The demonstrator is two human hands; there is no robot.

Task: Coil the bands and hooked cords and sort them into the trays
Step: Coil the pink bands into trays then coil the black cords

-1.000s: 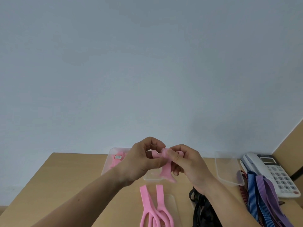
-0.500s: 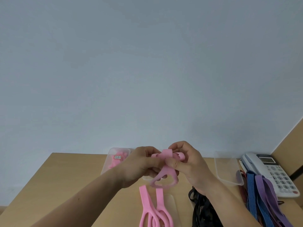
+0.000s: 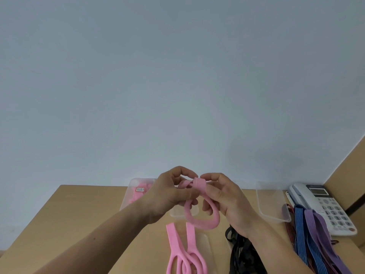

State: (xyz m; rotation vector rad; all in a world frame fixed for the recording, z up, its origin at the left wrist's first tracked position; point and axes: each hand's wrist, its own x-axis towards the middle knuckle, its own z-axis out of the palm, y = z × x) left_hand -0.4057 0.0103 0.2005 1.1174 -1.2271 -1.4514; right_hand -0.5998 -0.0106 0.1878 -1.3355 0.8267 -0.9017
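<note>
Both hands were raised above the wooden table (image 3: 79,214) with a pink elastic band (image 3: 199,222) between them. The left hand (image 3: 167,196) pinched the band's wound upper part with thumb and curled fingers. The right hand (image 3: 229,202) gripped the same part from the other side, its thumb pressed along the strip. The rest of the band hung below the fingers as an open loop.

Behind the left hand stood a clear plastic tray (image 3: 126,197) holding coiled pink bands (image 3: 139,195), one with a small label on it. A second clear tray (image 3: 175,214) sat directly under the hands, which hid its contents. A third clear tray (image 3: 272,204) stood to the right, well apart from the first, with the table's wood showing through its bottom.

Near the front edge, two loose pink bands (image 3: 173,252) lay partly over a flat clear plastic piece (image 3: 205,248). Just beside them was a tangle of black cords (image 3: 243,258); I could not tell whether it lay in a container. Further right, blue striped bands (image 3: 303,234) and purple bands (image 3: 320,228) lay on the table, touching a white desk telephone (image 3: 325,206).
</note>
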